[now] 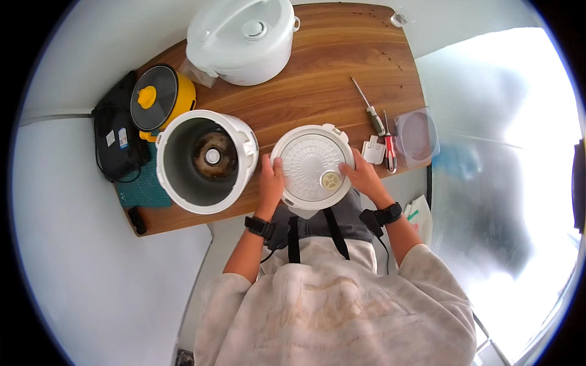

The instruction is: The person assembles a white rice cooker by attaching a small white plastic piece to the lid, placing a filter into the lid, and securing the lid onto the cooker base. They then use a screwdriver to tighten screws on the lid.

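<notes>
Between my two hands is a round white rice cooker lid (308, 160), its ribbed face turned up, with a yellowish round vent piece near its lower right. My left hand (272, 180) grips the lid's left rim, thumb on top. On the opposite rim my right hand (364, 178) is closed, its thumb close to the vent piece. Left of the lid stands the open white rice cooker body (244, 165); its grey inside shows a brownish heating plate (204, 165) with a pale round centre. A small white plastic plate (373, 150) lies right of the lid.
Two screwdrivers, one grey-green (375, 121) and one red-and-black (390, 152), lie by a clear plastic box (421, 135). Behind stand a large white cooker (256, 61) and a yellow pot (184, 94). A black bag (113, 161) and green mat (146, 190) occupy the table's left.
</notes>
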`<state>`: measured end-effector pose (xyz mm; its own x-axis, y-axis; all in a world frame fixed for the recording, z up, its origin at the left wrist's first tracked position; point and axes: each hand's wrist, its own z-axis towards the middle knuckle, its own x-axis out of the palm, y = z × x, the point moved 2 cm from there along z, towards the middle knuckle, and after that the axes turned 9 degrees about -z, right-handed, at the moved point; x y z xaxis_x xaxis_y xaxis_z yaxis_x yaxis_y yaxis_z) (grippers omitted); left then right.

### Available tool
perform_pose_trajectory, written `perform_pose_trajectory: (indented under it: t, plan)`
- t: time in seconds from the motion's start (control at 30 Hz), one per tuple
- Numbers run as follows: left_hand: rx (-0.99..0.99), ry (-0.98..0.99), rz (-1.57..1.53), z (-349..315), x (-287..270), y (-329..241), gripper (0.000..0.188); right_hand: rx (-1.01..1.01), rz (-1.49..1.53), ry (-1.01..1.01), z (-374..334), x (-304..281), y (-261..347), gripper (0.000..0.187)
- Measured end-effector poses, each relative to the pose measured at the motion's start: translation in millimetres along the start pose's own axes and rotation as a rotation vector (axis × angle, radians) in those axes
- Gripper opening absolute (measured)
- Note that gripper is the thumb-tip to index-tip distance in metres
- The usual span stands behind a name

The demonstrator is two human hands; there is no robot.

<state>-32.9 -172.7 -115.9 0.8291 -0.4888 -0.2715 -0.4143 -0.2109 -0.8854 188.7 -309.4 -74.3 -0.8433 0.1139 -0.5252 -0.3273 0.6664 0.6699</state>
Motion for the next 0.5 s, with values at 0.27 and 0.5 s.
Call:
perform_pose_trajectory:
  t: [0.27,0.5]
  plan:
    - [-0.068,-0.127,-0.117,7,7,2,0.036,-0.321,-0.215,0.015,-24,-34,-8,0.037]
    - [-0.085,-0.231,-0.188,7,12,10,0.033,-0.199,-0.199,0.636,-40,14,-126,0.017]
